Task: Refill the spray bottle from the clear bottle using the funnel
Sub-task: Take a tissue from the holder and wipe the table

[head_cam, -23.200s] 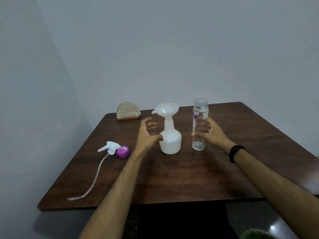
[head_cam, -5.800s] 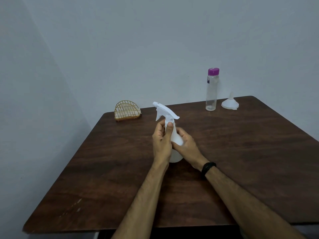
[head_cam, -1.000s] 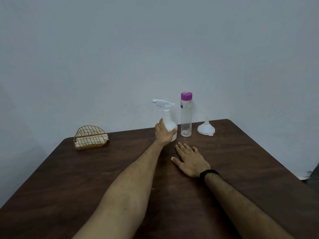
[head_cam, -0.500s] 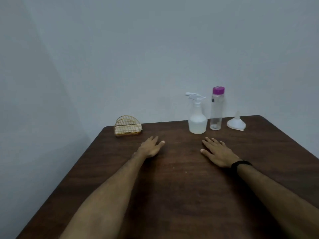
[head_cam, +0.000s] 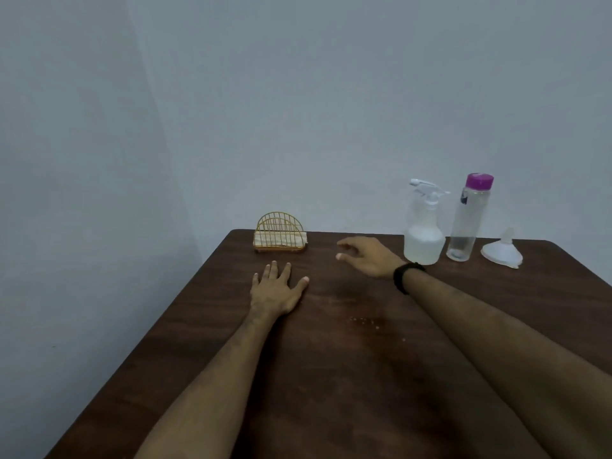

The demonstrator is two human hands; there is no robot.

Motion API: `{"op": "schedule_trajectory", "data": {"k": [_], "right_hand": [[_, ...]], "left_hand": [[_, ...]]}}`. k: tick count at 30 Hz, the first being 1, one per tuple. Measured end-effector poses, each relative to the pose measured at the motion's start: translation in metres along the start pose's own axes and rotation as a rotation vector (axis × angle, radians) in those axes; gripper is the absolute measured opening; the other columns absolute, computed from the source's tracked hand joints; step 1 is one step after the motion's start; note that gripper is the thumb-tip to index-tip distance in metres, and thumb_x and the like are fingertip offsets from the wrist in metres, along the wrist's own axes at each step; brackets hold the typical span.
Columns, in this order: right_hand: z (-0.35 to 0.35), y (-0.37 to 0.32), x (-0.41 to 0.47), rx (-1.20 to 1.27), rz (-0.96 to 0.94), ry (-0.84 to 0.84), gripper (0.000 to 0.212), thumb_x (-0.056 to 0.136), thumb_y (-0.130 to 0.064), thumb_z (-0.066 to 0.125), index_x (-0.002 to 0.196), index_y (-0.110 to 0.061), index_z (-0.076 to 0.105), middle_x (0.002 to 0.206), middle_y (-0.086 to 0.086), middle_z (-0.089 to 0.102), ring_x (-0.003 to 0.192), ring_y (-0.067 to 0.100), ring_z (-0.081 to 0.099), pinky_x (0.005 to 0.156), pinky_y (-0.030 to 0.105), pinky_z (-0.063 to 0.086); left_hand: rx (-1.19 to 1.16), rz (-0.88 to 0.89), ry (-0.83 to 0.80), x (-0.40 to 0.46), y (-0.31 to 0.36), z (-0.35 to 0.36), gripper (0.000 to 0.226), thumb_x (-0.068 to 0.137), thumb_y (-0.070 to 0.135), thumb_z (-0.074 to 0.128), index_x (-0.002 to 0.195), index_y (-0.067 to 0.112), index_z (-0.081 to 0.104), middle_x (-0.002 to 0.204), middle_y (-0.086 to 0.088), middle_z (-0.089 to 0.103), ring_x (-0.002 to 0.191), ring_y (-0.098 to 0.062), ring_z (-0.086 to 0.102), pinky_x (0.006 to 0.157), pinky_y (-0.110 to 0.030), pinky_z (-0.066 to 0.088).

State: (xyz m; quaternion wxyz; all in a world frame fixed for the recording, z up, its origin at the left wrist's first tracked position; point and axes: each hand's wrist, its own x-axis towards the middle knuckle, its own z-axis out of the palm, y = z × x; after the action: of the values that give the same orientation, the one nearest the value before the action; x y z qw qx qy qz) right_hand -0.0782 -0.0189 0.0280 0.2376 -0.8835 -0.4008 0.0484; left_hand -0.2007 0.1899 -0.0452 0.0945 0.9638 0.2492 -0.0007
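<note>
Both forearms run out of view at the bottom edge, so only the hands and lower arms show. The near corners of the dark wooden table point(head_cam: 331, 376) are cut off too, and its right edge slips out of the picture. A small dark mark sits high on the clear bottle point(head_cam: 465, 223); it may be a label or logo, but it is too small and blurred to read. No other writing shows anywhere.

The left hand point(head_cam: 276, 291) lies flat on the table, palm down, fingers spread, holding nothing. The right hand point(head_cam: 367, 256) is just above or on the wood, fingers loosely curled and thumb tucked under, also holding nothing; whether it touches the table I cannot tell. A black band point(head_cam: 405, 276) circles that wrist.

The spray bottle point(head_cam: 424, 233) stands upright at the far edge, at about three o'clock from the right hand and just beside the wrist, with its white trigger head on and a pale fill in its lower part. Just beyond it at three o'clock stands the clear bottle, upright with its purple cap on, nearly empty. The white funnel point(head_cam: 501, 251) rests mouth down, spout up, further toward three o'clock, near the bottle but apart from it.

A gold wire holder point(head_cam: 280, 231) with something pale inside sits at twelve o'clock from the left hand. A few pale crumbs or specks point(head_cam: 362, 321) lie between the forearms.
</note>
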Motion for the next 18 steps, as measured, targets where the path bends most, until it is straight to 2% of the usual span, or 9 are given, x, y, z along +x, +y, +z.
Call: {"op": "schedule_trajectory", "data": {"k": [3,7,10,14,18], "right_hand": [[0.006,-0.016,0.044,-0.027,-0.041,0.034,0.042,0.097,-0.037,0.06,0.134,-0.017,0.059,0.133,0.003,0.063,0.121,0.017,0.058,0.104,0.035,0.046],[0.023,-0.025,0.097,-0.037,-0.01,0.106,0.026,0.094,-0.029,0.061,0.118,-0.024,0.069,0.124,-0.003,0.068,0.114,0.017,0.061,0.097,0.037,0.05],[0.036,-0.026,0.128,-0.045,0.035,0.148,0.025,0.093,-0.026,0.06,0.115,-0.027,0.071,0.121,-0.004,0.069,0.111,0.018,0.062,0.094,0.038,0.052],[0.048,-0.024,0.157,-0.074,0.056,0.161,0.022,0.091,-0.03,0.069,0.112,-0.026,0.073,0.11,-0.005,0.072,0.103,0.016,0.065,0.088,0.035,0.053],[0.059,-0.023,0.171,-0.11,0.071,0.189,0.015,0.088,-0.027,0.073,0.102,-0.024,0.077,0.104,-0.004,0.075,0.097,0.017,0.068,0.085,0.035,0.056]], "left_hand": [[-0.01,-0.007,0.011,0.014,-0.006,0.001,0.088,0.089,0.081,0.013,0.161,0.03,0.01,0.17,-0.007,0.002,0.156,-0.023,0.001,0.123,-0.051,-0.001],[-0.02,-0.017,0.052,0.024,-0.01,0.01,0.088,0.088,0.081,0.01,0.161,0.03,0.009,0.17,-0.007,0.001,0.156,-0.023,-0.001,0.123,-0.051,-0.002],[-0.028,-0.008,0.074,0.027,-0.011,0.016,0.089,0.088,0.082,0.009,0.161,0.031,0.009,0.17,-0.006,0.002,0.156,-0.022,-0.001,0.122,-0.05,-0.003],[-0.032,0.001,0.081,0.029,-0.013,0.019,0.088,0.088,0.081,0.01,0.161,0.032,0.007,0.17,-0.005,0.001,0.156,-0.021,-0.003,0.122,-0.049,-0.005],[-0.037,0.002,0.083,0.029,-0.015,0.02,0.088,0.088,0.081,0.01,0.161,0.032,0.007,0.17,-0.005,0.0,0.156,-0.021,-0.003,0.122,-0.049,-0.005]]}}
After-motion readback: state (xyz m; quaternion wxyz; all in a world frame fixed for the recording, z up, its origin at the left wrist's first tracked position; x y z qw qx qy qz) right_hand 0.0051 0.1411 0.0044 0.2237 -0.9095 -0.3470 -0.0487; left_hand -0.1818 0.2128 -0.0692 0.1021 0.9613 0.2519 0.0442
